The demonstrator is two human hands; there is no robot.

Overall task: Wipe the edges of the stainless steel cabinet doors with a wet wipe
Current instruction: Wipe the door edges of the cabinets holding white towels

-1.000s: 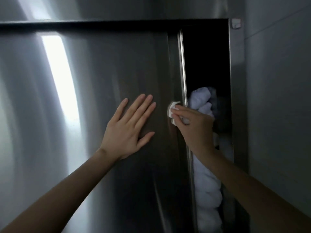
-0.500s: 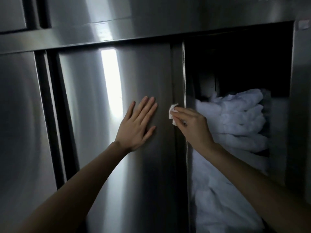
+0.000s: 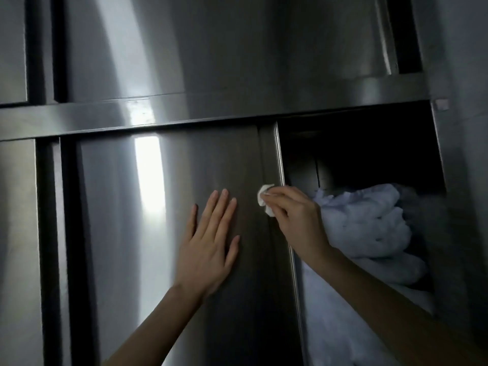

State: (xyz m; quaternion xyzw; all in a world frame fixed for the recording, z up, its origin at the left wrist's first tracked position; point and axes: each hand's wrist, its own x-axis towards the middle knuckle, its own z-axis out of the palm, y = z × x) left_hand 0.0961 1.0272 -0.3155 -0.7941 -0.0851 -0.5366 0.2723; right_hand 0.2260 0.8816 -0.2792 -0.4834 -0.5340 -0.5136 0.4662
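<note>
On my remote head-cam feed, a tall brushed stainless steel cabinet door fills the centre of the view, upright, w/ a bright vertical light reflection on its upper left part.

The left hand lies flat on the door's face, palm against the metal. Its fingers are straight, slightly spread and pointing up, and it holds nothing.

Just right of it, not touching it, the right hand pinches a small crumpled white wet wipe btwn thumb and curled fingers. The wipe is pressed on the narrow folded strip that runs down the door's right edge, in the upper part of the door and level w/ the L fingertips.

Right of that edge I see an open dark cabinet compartment. A heap of white bundled cloth sits inside it, piled up to about wipe height. The R forearm crosses in front of the cloth's lower part.

Above the door and the opening runs a horizontal steel rail, w/ an upper steel door panel over it. At far left, past a dark vertical gap, is a neighbouring steel door. A small square tab sits at the opening's top right corner, on the steel side frame.

The lighting is dim, and I cannot tell if the metal is wet.
</note>
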